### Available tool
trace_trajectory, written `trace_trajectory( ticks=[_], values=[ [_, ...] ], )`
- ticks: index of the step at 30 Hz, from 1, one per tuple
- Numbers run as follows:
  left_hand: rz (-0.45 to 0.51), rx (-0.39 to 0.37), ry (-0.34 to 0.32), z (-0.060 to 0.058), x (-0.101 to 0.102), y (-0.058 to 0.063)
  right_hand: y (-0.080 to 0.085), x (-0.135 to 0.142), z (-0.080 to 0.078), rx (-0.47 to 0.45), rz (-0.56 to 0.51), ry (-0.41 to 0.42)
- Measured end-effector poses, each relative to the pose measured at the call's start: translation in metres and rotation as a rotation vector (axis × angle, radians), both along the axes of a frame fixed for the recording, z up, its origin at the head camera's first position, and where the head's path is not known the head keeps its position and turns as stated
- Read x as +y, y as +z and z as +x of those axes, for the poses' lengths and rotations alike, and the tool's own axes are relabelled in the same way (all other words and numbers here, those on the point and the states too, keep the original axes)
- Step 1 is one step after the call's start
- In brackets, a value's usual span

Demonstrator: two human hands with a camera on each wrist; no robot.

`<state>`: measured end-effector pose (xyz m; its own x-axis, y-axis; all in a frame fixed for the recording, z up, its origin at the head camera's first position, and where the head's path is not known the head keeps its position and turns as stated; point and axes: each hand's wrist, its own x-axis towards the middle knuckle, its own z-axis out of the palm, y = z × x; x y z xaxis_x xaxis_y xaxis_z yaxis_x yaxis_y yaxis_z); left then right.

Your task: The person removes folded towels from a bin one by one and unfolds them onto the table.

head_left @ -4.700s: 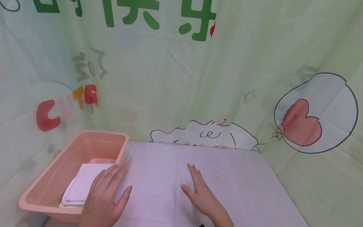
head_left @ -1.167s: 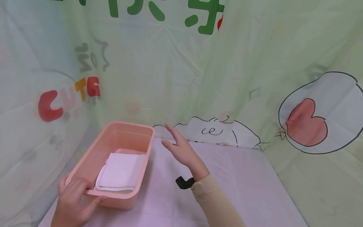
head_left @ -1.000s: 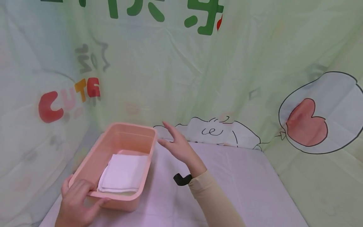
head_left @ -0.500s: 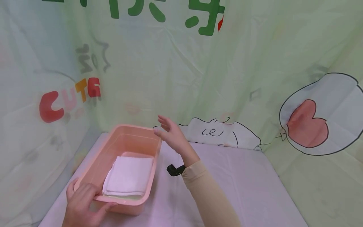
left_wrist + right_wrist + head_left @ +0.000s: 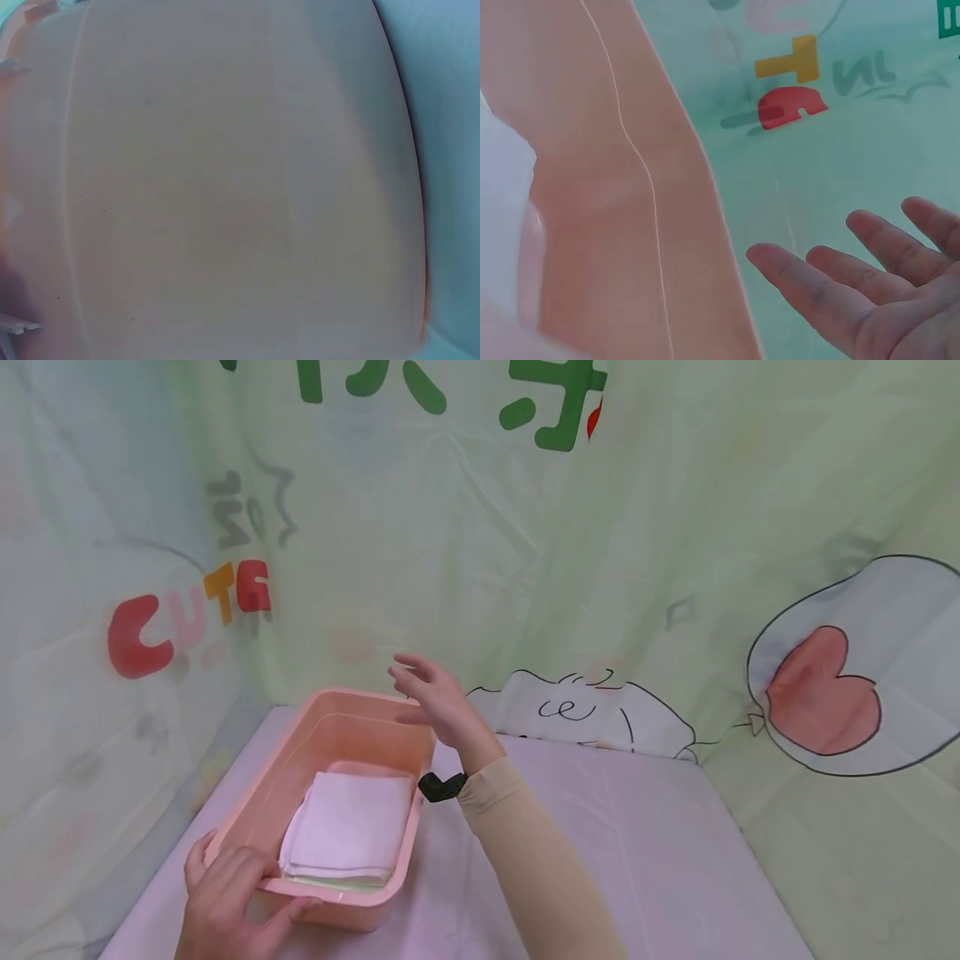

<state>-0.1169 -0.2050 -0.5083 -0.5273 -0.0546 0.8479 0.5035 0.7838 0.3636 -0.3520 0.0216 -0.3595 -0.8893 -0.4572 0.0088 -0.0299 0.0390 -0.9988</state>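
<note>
A pink plastic basin (image 5: 360,706) stands at the left of the table, with a folded white cloth (image 5: 348,827) lying in it. Something pale green shows under the cloth's near edge. My left hand (image 5: 228,906) grips the basin's near-left corner, thumb outside the near wall and fingers over the rim. My right hand (image 5: 442,706) is at the far right corner, its fingers relaxed and spread; in the right wrist view these fingers (image 5: 832,292) lie clear of the basin wall (image 5: 622,225). Only the basin's outer wall (image 5: 187,180) fills the left wrist view; the left hand is hidden there.
A pale lilac cloth (image 5: 600,843) covers the table, reaching right of the basin. Printed curtains (image 5: 360,543) hang behind and at both sides, close to the basin's left and far ends. A black strap (image 5: 441,787) sits at my right wrist.
The basin has moved right, away from the left curtain. My left hand has gone from its right side to gripping the near-left corner. My right hand has moved from over the table to the far corner.
</note>
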Motion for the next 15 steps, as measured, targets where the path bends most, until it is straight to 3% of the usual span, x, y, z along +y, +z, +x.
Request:
trace_trajectory(
  ticks=[5, 8, 11, 15],
  values=[
    [-0.010, -0.044, 0.008, 0.000, -0.001, 0.003, -0.005, -0.020, -0.007, -0.040, -0.036, 0.032],
    [-0.018, -0.027, 0.005, -0.001, -0.001, 0.002, -0.013, -0.032, -0.009, -0.059, -0.030, 0.065],
    [-0.027, 0.012, -0.005, -0.003, -0.001, 0.001, -0.023, -0.039, -0.012, -0.074, 0.001, 0.082],
    [-0.045, -0.006, 0.009, -0.002, -0.002, 0.001, -0.036, -0.045, -0.017, -0.060, 0.088, 0.123]
  ],
)
